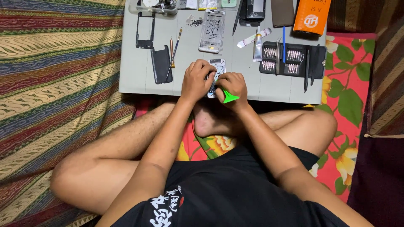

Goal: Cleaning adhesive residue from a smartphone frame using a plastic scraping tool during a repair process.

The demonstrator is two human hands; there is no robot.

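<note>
A: What is in hand?

B: An opened phone body [218,69], lying flat at the near edge of the grey desk [134,75], right in front of the crossed legs. Its long axis runs away from the person toward the far edge, tilted slightly; which end is the top I cannot tell, since the hands cover most of it.

A: And the hands?

B: The left hand [197,80] is curled over the phone's left side, fingers pressing down on it, so its grip is closed on the phone. The right hand [232,86] is clenched around a green triangular pry pick [229,97], whose point sticks out toward the person, away from the phone.

A: How far along does it look?

B: Well into disassembly, I would judge. A black back cover [161,64] and a black frame [145,30] lie apart on the left, a clear tray of small parts [212,31] sits just beyond the phone, and a little heap of screws [195,21] lies beside it. The body itself is still being worked, so there is more to do.

A: Anything else nearby?

B: A case of screwdriver bits [281,60] to the right with a blue tool [284,44] across it, a tube [257,47] just left of the case, and an orange packet [312,16] at the far corner.
</note>
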